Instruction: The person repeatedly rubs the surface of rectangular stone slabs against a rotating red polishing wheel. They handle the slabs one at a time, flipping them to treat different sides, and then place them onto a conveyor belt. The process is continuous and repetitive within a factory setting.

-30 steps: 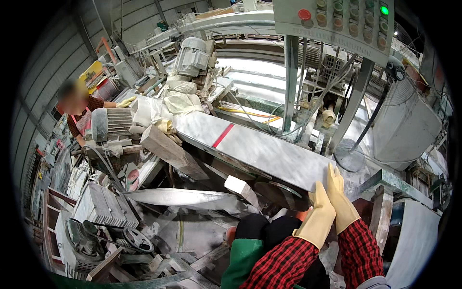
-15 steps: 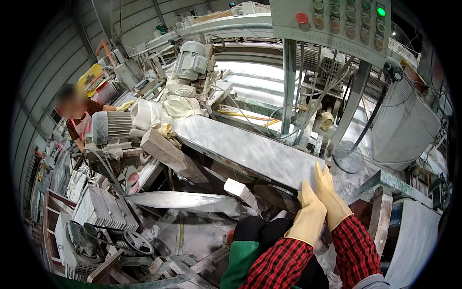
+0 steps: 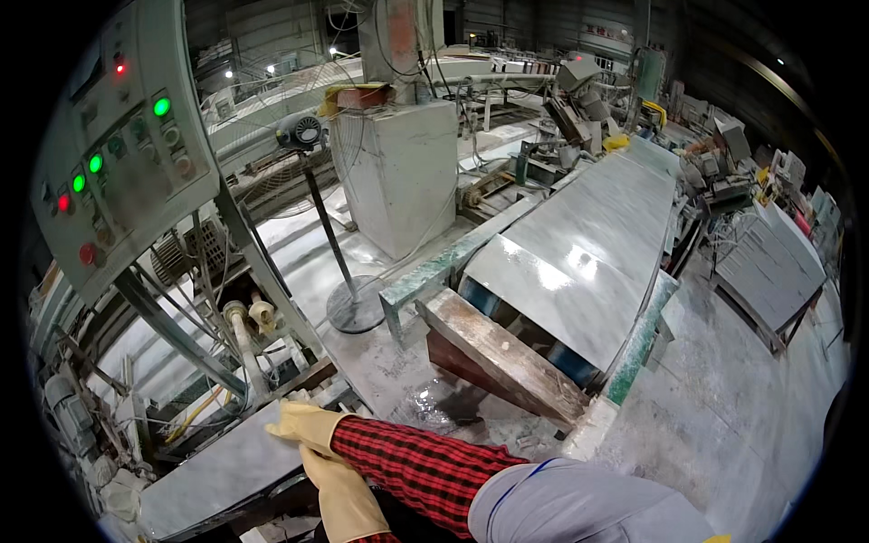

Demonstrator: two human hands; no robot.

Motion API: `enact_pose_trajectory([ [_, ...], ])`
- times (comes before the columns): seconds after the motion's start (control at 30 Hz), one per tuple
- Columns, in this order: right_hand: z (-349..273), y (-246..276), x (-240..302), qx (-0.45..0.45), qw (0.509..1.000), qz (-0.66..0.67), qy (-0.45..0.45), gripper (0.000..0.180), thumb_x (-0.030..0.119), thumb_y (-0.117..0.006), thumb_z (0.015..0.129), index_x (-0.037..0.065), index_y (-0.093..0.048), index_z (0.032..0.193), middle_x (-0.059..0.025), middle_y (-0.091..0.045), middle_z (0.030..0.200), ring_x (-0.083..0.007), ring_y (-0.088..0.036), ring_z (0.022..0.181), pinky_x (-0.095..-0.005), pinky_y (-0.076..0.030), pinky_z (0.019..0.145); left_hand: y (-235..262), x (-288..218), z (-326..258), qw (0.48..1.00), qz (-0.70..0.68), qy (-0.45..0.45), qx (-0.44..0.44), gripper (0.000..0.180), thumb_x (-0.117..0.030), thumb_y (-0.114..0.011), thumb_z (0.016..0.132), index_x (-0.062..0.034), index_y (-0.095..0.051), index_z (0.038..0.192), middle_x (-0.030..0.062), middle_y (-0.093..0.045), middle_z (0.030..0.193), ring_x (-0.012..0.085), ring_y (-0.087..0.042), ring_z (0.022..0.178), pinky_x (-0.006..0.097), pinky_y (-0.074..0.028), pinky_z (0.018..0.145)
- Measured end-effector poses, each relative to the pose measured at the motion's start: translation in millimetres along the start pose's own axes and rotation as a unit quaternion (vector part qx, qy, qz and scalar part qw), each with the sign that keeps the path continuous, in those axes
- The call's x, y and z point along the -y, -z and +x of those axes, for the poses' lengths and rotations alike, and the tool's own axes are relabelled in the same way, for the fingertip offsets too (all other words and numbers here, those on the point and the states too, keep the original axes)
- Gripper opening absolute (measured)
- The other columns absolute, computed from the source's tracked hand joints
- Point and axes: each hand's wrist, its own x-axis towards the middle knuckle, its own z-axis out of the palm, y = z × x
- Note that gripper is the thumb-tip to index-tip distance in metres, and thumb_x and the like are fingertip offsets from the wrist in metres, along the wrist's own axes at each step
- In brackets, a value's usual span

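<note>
A long pale stone slab point(image 3: 222, 471) with grey veining lies at the lower left. My right hand point(image 3: 308, 423), in a cream rubber glove, is at the slab's near end, its fingers curled over the corner. Just below it is my left hand point(image 3: 339, 493) in a matching glove, close against the slab's end; its fingers are hidden behind the right hand. A red and black checked sleeve point(image 3: 421, 466) covers my right forearm, with a grey cover above it.
A control panel point(image 3: 136, 172) with lit green and red lamps stands at left. A fan on a pole point(image 3: 299, 131) stands behind the slab. Larger stone slabs point(image 3: 579, 262) lie on a green-edged frame point(image 3: 634, 357) at right, by a wooden beam point(image 3: 498, 353). A white block-shaped cabinet point(image 3: 394, 181) stands farther back.
My view has swung to the right, so the slab and my hands now sit at the lower left. The right hand now overlaps the left at the slab's end.
</note>
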Motion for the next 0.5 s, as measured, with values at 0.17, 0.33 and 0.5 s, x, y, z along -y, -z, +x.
enact_pose_trajectory([
  [0.17, -24.8, 35.2, -14.5, 0.021, 0.983, 0.179, 0.020, 0.062, 0.048, -0.055, 0.088, 0.003, -0.054, 0.130, -0.0207, -0.059, 0.124, -0.0327, -0.057, 0.115, -0.0398, -0.046, 0.095, -34.3, -9.3, -30.3, 0.998, 0.045, 0.004, -0.032, 0.042, -0.034, -0.037, 0.099, -0.0072, -0.049, 0.129, 0.0093, -0.054, 0.131, 0.0253, -0.052, 0.120, 0.041, -0.040, 0.104],
  [0.33, -119.3, 83.8, -112.4, -0.131, 0.892, 0.430, 0.057, 0.052, 0.038, -0.056, 0.093, 0.006, -0.052, 0.133, -0.0151, -0.062, 0.122, -0.0249, -0.058, 0.112, -0.0314, -0.042, 0.096, -14.7, -26.5, -2.0, 0.629, 0.735, -0.225, -0.118, 0.044, -0.033, -0.032, 0.099, 0.0009, -0.058, 0.109, 0.0183, -0.061, 0.116, 0.0330, -0.058, 0.108, 0.044, -0.045, 0.092],
  [0.5, -239.2, 228.1, -337.6, -0.379, 0.700, 0.584, -0.156, 0.048, 0.036, -0.046, 0.095, 0.013, -0.045, 0.138, -0.0131, -0.043, 0.144, -0.0286, -0.050, 0.123, -0.0422, -0.040, 0.104, -14.5, -24.3, 10.4, 0.483, 0.759, -0.359, -0.249, 0.053, -0.037, -0.034, 0.098, 0.0049, -0.065, 0.087, 0.0255, -0.067, 0.089, 0.0416, -0.064, 0.085, 0.046, -0.050, 0.076],
])
